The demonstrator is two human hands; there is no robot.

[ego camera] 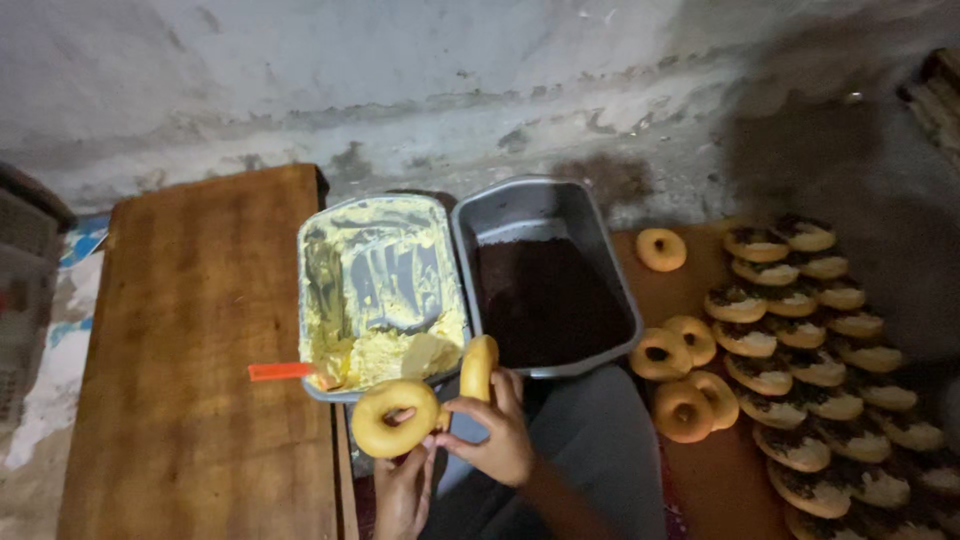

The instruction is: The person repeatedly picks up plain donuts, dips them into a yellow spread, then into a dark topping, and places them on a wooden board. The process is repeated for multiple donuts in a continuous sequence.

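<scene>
My left hand (405, 488) holds a plain golden doughnut half (393, 417) flat, its hole facing up. My right hand (495, 432) grips a second doughnut half (479, 367) on edge, just beside the first. Both hands hover at the near edge of a metal tray of yellow cream (330, 245). An orange-handled spreader (281, 371) lies in that tray's near left corner. Next to it on the right stands a metal tray of dark brown crumbs (520, 205).
A wooden board (200, 340) lies to the left. On the right, several plain doughnuts (680, 380) lie on a brown surface, beside rows of finished doughnuts topped with dark crumbs (815, 370). A rough grey wall (450, 80) runs behind. My grey-clad lap (600, 450) is below.
</scene>
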